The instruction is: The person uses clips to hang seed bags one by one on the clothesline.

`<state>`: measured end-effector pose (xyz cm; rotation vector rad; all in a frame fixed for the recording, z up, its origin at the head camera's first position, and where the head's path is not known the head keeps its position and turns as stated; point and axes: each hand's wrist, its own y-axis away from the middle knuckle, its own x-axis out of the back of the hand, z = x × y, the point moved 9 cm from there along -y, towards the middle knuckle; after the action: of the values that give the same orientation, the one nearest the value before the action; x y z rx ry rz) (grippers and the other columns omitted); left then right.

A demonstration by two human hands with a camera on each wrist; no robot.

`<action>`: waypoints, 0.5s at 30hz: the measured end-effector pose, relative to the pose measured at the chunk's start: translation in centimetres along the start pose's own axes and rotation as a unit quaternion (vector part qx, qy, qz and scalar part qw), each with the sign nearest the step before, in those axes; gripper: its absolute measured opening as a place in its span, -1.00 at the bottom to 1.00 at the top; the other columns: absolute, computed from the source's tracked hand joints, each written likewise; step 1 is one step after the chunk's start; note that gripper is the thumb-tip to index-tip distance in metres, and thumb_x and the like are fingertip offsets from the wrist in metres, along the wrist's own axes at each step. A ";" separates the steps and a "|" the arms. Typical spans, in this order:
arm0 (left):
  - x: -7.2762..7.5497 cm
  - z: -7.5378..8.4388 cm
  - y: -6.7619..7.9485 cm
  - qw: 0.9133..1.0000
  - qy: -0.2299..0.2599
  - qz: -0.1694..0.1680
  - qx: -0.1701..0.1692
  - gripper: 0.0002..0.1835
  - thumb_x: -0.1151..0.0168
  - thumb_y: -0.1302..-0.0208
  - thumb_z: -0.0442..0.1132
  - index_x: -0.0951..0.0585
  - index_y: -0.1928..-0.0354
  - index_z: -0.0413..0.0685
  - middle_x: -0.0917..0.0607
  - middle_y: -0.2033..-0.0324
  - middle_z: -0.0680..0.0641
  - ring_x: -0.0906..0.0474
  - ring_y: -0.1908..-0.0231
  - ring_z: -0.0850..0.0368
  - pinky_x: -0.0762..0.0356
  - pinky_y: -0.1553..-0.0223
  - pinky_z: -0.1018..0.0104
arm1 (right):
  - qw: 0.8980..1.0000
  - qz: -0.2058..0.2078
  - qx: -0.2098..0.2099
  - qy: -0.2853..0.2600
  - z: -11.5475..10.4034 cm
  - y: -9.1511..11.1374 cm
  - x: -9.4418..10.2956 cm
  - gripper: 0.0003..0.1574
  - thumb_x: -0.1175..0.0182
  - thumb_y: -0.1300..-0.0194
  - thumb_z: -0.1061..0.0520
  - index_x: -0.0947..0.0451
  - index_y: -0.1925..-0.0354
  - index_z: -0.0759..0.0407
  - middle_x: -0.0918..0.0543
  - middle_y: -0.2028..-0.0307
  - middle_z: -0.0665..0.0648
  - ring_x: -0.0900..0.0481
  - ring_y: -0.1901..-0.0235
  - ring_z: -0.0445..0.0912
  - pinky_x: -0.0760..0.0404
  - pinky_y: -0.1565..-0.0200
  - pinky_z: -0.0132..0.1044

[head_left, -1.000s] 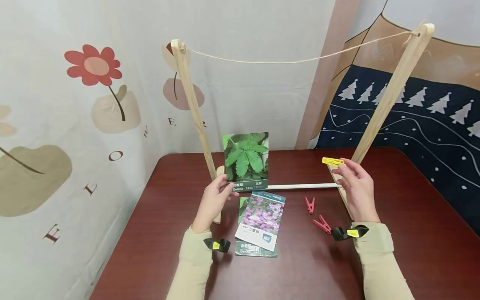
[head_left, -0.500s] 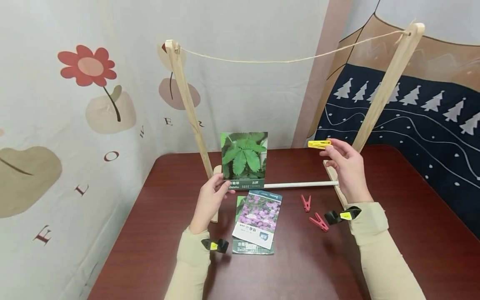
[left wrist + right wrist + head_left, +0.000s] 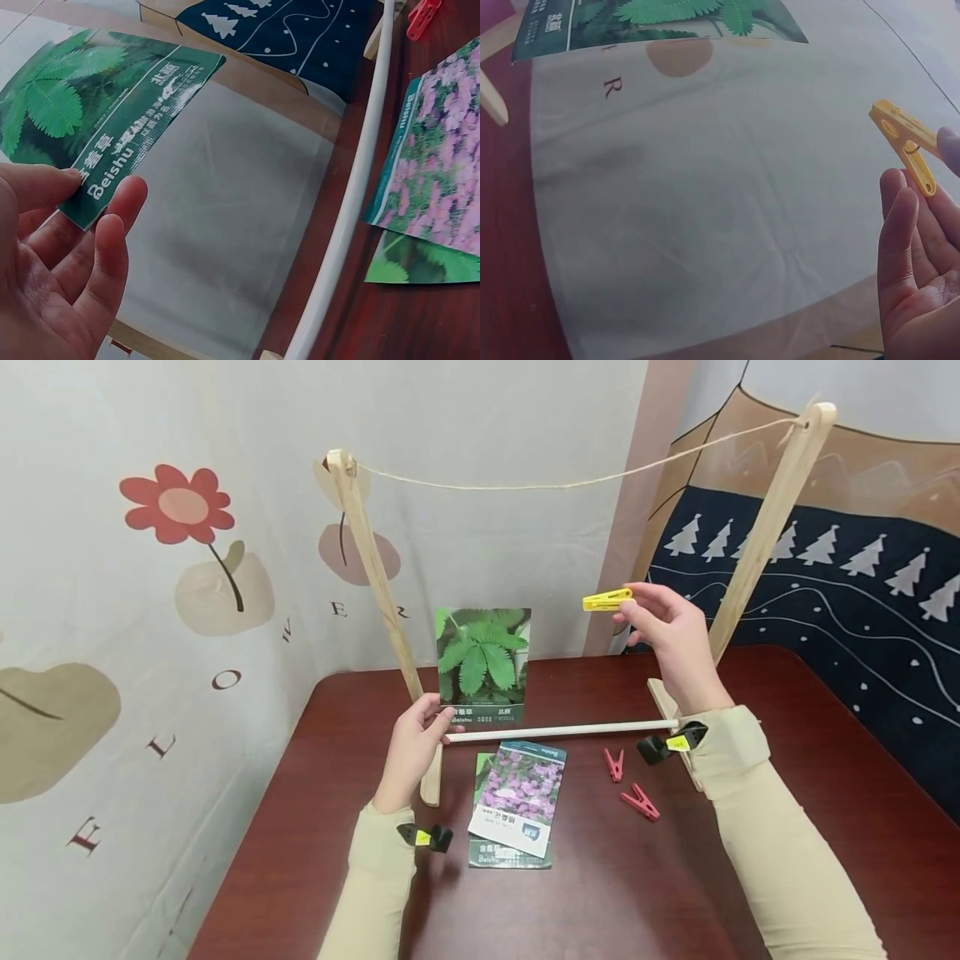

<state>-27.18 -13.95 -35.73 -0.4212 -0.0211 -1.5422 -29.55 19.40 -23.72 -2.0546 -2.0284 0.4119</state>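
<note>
My left hand (image 3: 414,745) pinches the lower left corner of a green seed packet (image 3: 483,660) with a fern-like leaf picture, held upright above the table. In the left wrist view, the thumb lies on the front of that packet (image 3: 112,112). A yellow clothespin (image 3: 607,600) is pinched between thumb and fingers of my right hand (image 3: 671,639), raised to the right of the packet. The right wrist view shows the yellow clothespin (image 3: 904,142) with its jaws together. Overhead, a thin string (image 3: 540,487) sags between two wooden posts, touched by neither hand.
Wooden posts stand left (image 3: 375,572) and right (image 3: 772,535), joined low down by a white rod (image 3: 562,731). A purple-flower packet (image 3: 521,793) overlaps a second green packet (image 3: 510,858) on the table (image 3: 600,893). Two red clothespins (image 3: 615,766) lie right of them.
My right hand has risen and moved left with the yellow clothespin, nearer the packet. The left hand has lifted its green packet slightly. The head view has shifted a little.
</note>
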 end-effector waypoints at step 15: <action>1.5 5.1 -0.4 0.999 0.002 0.025 -0.035 -0.80 -0.07 -0.25 -0.31 -0.47 0.12 -0.25 -0.64 0.28 -0.20 -0.60 0.48 0.05 -0.49 0.46 0.24 | 0.999 -0.023 0.030 0.026 -3.0 -1.9 -2.5 -0.47 -0.24 -0.11 0.02 -0.44 -0.06 0.08 -0.54 0.05 0.15 -0.53 0.16 0.03 -0.52 0.40 -0.37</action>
<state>-26.28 -13.98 -30.51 -0.4706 0.0457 -1.4970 -30.26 17.03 -20.17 -1.9594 -2.0034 0.4026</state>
